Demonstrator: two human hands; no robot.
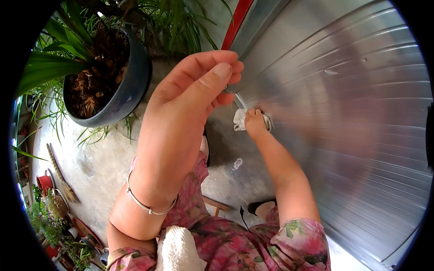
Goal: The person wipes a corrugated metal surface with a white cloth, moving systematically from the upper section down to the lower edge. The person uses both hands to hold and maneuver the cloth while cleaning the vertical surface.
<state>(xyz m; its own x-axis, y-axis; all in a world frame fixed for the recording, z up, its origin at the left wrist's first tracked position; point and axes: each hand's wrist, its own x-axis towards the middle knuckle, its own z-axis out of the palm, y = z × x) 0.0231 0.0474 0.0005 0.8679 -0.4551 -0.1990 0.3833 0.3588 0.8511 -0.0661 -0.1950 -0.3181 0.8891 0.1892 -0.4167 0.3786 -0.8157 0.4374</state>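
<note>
My left hand (194, 88) is raised close in the middle of the view, a bracelet (151, 211) round its wrist. Its fingers curl loosely together with the thumb near them, and I see nothing held. Farther down, my right hand (255, 121) grips a whitish folded cloth (240, 120). The cloth lies against the lower edge of the ribbed, shiny metal door (352, 108), by the floor. A white towel (178, 250) rests on my lap or front, below the left forearm.
A large dark plant pot (135, 74) with long green leaves stands at the upper left. A red post (237, 22) rises beside the door. A broom (61, 174) lies at the left, near a red bucket (44, 181) and several potted plants. Part of a wooden stool (216, 205) shows below me.
</note>
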